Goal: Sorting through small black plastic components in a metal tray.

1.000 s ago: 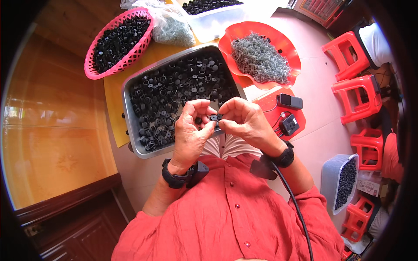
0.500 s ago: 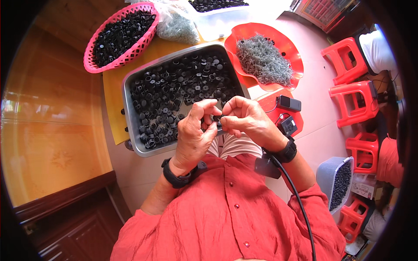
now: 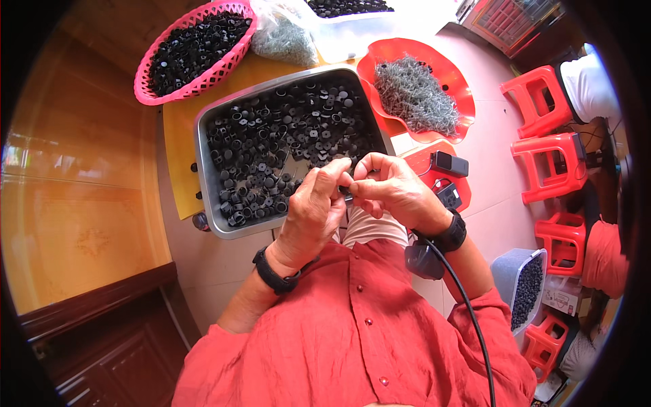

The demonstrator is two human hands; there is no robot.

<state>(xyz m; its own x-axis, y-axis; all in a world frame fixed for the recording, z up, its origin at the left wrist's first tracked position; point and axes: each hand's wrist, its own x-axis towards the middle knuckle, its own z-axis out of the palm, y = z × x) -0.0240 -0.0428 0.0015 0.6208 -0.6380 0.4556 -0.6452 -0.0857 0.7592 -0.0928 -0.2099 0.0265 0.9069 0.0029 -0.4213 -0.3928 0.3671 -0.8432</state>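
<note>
My left hand point(image 3: 310, 214) and my right hand point(image 3: 401, 195) meet over the near right edge of a metal tray point(image 3: 251, 232). Both are closed, fingertips together, around a small black plastic piece point(image 3: 345, 190). The fingers cover most of it, so its exact shape is hidden. Thumb and forefinger of the right hand pinch it, and the left fingers press against it from the other side. Loose black plastic caps and rings point(image 3: 261, 180) cover much of the tray's bottom.
A pink basket point(image 3: 247, 41) of black parts stands far left, beside a clear bag point(image 3: 283, 42) of small metal pieces. A red scalloped dish point(image 3: 464, 88) holds thin metal pins point(image 3: 415, 95). Several red stools point(image 3: 553, 166) and a bin point(image 3: 505, 271) of black parts line the right.
My left fingers have closed in on the right fingertips, covering more of the small black piece. The whole view has shifted slightly.
</note>
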